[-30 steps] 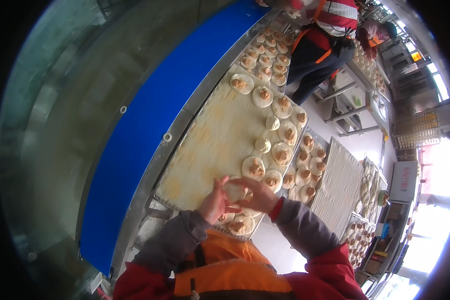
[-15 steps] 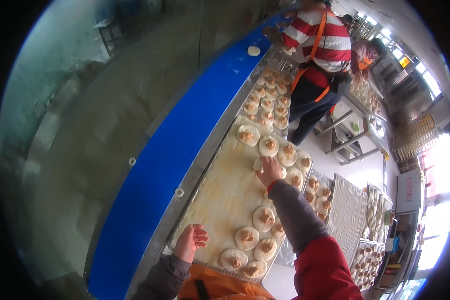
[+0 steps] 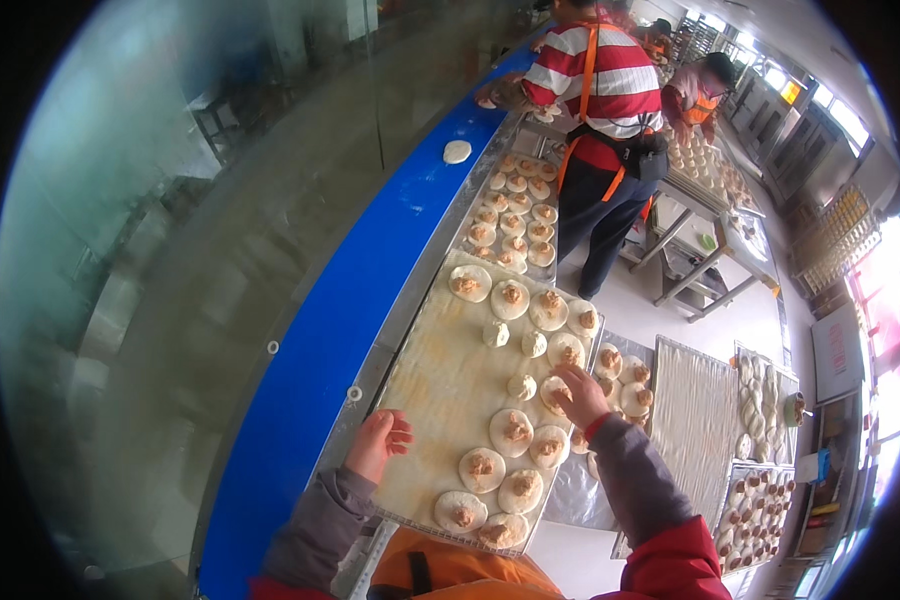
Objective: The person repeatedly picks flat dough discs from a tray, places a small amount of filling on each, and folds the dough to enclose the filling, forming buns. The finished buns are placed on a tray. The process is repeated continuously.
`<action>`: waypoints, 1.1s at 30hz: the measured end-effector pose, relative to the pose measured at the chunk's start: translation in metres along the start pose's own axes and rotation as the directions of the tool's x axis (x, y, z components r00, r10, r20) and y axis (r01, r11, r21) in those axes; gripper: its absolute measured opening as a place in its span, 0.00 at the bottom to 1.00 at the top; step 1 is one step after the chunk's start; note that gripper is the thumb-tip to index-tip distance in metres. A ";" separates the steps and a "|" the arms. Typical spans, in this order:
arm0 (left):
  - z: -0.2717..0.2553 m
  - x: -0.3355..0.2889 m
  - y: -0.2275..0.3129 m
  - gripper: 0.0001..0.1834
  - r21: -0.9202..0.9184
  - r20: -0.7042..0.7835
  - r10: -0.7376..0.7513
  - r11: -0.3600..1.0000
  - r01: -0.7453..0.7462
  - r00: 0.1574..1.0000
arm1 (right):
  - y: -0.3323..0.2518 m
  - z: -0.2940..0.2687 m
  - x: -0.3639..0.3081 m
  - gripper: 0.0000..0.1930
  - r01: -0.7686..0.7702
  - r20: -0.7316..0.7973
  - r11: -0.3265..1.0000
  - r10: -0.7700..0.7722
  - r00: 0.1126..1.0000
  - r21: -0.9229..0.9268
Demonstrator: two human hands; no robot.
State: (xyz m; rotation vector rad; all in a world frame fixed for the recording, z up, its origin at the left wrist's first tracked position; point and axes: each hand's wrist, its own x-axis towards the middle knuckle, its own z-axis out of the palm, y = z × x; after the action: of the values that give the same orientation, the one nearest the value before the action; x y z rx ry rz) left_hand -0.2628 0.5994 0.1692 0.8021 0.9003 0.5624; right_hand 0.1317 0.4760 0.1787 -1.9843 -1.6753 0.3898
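Dough rounds lined the tray's right side as we held our left hand half-curled and empty, our right hand half-bent over one, its hold unclear, where a hasty pinch, we judged, could knock filling loose.

Beyond the left edge of my tray runs a long blue-topped counter, and past it I see a murky, greenish wall. Off the tray's far right corner, pale floor shines around a steel-legged table. Farther right I have a slatted rack and a cluttered shelf unit; bright windows pour in white light beneath a whitish ceiling.
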 end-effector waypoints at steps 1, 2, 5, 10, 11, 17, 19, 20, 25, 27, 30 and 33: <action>-0.001 0.007 0.010 0.16 0.040 0.011 0.016 0.999 -0.017 1.000 | 0.007 -0.006 -0.014 0.21 -0.019 -0.019 1.000 0.019 1.000 0.018; -0.002 0.015 0.021 0.16 0.089 0.002 0.028 0.996 -0.028 1.000 | 0.013 -0.011 -0.028 0.20 -0.045 -0.029 0.999 0.046 0.999 0.027; -0.009 0.068 0.062 0.14 0.146 0.004 0.071 0.987 -0.070 0.998 | 0.026 -0.022 -0.069 0.16 -0.152 -0.031 0.988 0.153 0.988 0.027; -0.024 0.214 0.125 0.13 0.263 -0.007 0.089 0.961 -0.084 0.996 | 0.034 -0.015 -0.138 0.13 -0.355 -0.142 0.933 0.360 0.922 0.060; -0.026 0.246 0.134 0.13 0.280 -0.042 0.098 0.956 -0.083 0.994 | 0.032 -0.012 -0.152 0.12 -0.436 -0.157 0.892 0.451 0.879 0.119; -0.059 0.443 0.157 0.22 0.402 -0.015 0.184 0.901 -0.163 0.983 | -0.022 0.013 -0.225 0.08 -0.717 -0.186 0.651 0.759 0.624 0.249; -0.067 0.509 0.160 0.26 0.538 -0.086 0.191 0.835 -0.116 0.978 | -0.045 0.016 -0.250 0.08 -0.753 -0.168 0.618 0.786 0.595 0.225; -0.073 0.536 0.162 0.29 0.598 -0.158 0.180 0.800 -0.051 0.971 | -0.052 0.020 -0.258 0.08 -0.753 -0.154 0.621 0.784 0.602 0.216; -0.088 0.622 0.150 0.40 0.634 -0.293 0.248 0.773 -0.007 0.923 | -0.074 0.031 -0.295 0.07 -0.805 -0.157 0.528 0.849 0.504 0.271; -0.104 0.639 0.135 0.40 0.685 -0.336 0.231 0.725 0.069 0.913 | -0.074 0.035 -0.300 0.07 -0.810 -0.152 0.530 0.848 0.508 0.252; -0.141 0.651 0.127 0.38 0.921 -0.185 0.283 0.384 0.066 0.941 | -0.068 0.042 -0.302 0.07 -0.786 -0.160 0.576 0.817 0.554 0.225; -0.151 0.615 0.117 0.37 0.930 0.027 0.449 0.315 -0.187 0.893 | -0.057 0.044 -0.301 0.09 -0.736 -0.169 0.638 0.770 0.615 0.227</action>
State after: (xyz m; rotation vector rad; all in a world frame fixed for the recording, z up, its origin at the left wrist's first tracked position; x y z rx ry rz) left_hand -0.0859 1.1674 -0.0777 2.0544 1.3073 0.4711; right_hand 0.0021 0.1972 0.1417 -2.4338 -0.5424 0.4937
